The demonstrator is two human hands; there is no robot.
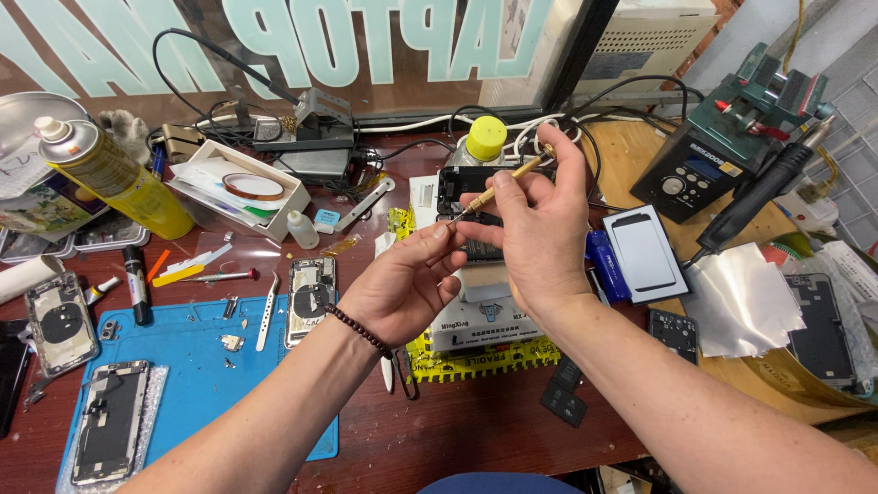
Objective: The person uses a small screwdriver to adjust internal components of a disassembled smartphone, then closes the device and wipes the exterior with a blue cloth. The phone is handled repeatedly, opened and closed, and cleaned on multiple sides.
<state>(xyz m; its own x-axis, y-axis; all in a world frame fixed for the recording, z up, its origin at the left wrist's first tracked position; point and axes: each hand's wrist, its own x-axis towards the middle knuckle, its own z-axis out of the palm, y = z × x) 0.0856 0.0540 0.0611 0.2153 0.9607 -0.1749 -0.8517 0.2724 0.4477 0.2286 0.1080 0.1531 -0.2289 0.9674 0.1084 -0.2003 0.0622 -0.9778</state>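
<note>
left hand (398, 288) fingers pinched on the metal tip of a slim brass-coloured screwdriver (494, 190) | right hand (540, 224) fingers closed round its handle, tool slanting above the counter (439, 430) | black phone frame (462, 187) just behind

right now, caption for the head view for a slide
Right hand holds a brass-handled screwdriver; left hand pinches its tip.

A slim brass-coloured metal screwdriver (498, 189) gleams above the dark reddish glossy wooden counter (439, 430), beside a matt blue rubbery work mat (197, 366), shiny steel tweezers (267, 311) and crinkled silvery foil sheet (741, 297).
</note>
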